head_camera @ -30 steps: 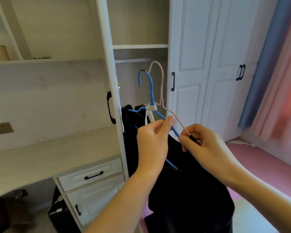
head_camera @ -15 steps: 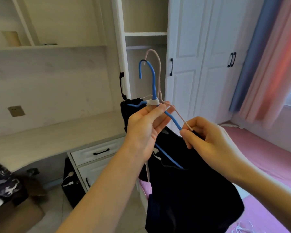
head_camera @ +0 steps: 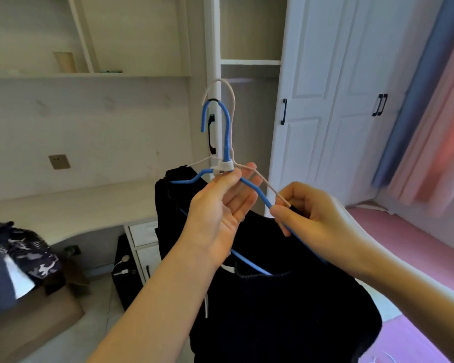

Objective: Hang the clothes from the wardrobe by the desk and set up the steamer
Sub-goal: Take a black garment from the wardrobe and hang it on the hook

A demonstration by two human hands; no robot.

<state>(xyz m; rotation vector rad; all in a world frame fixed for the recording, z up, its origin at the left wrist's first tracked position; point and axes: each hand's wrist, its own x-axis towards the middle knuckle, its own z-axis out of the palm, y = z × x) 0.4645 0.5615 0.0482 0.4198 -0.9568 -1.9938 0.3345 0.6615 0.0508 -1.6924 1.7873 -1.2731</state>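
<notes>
Bedroom, desk (head_camera: pixel 71 205) beside wardrobe (head_camera: pixel 312 100): left hand (head_camera: pixel 220 205) and right hand (head_camera: pixel 315 218) pinch two hangers, blue hanger (head_camera: pixel 227 132) and pink hanger (head_camera: pixel 232 100), bearing dark garment (head_camera: pixel 273 310).

Left hand (head_camera: pixel 220 208) pinches the blue hanger (head_camera: pixel 227 142) at its neck; right hand (head_camera: pixel 312 218) grips both hangers' arms above dark clothes (head_camera: pixel 273 310).

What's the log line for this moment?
left hand: holding blue hanger neck | right hand: pinching pink hanger arm | dark garment: on hangers | hooks: unhung
</notes>
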